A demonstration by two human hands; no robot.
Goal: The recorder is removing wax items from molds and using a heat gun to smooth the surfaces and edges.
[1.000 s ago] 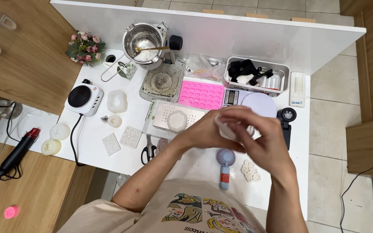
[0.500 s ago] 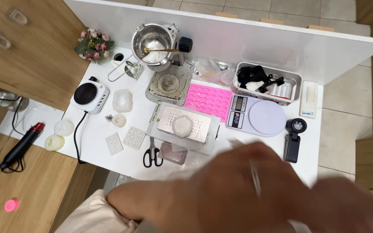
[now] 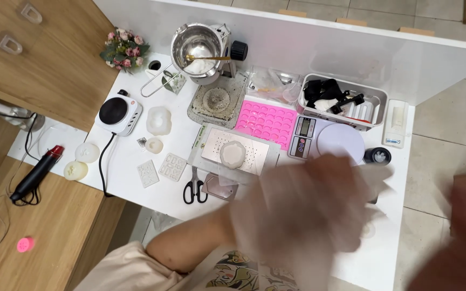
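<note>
Blurring across the white table [image 3: 351, 258] | left hand [image 3: 297, 215] close to lens, grip unreadable | nearest item: digital scale [image 3: 324, 141], just beyond | likely rigid, light, smooth; lifting by side edges | right hand [image 3: 459, 237] blurred, grip unreadable

The person's left hand [image 3: 303, 210] is a pale motion blur raised close to the camera, forearm bare and bent at the elbow, while the right hand [image 3: 454, 237] blurs at the frame's edge.

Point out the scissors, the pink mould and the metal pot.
scissors [image 3: 194, 186]: head view, on the pivot above the black handles.
pink mould [image 3: 267, 122]: head view, middle of its cavity grid.
metal pot [image 3: 200, 48]: head view, inside the bowl.
</note>
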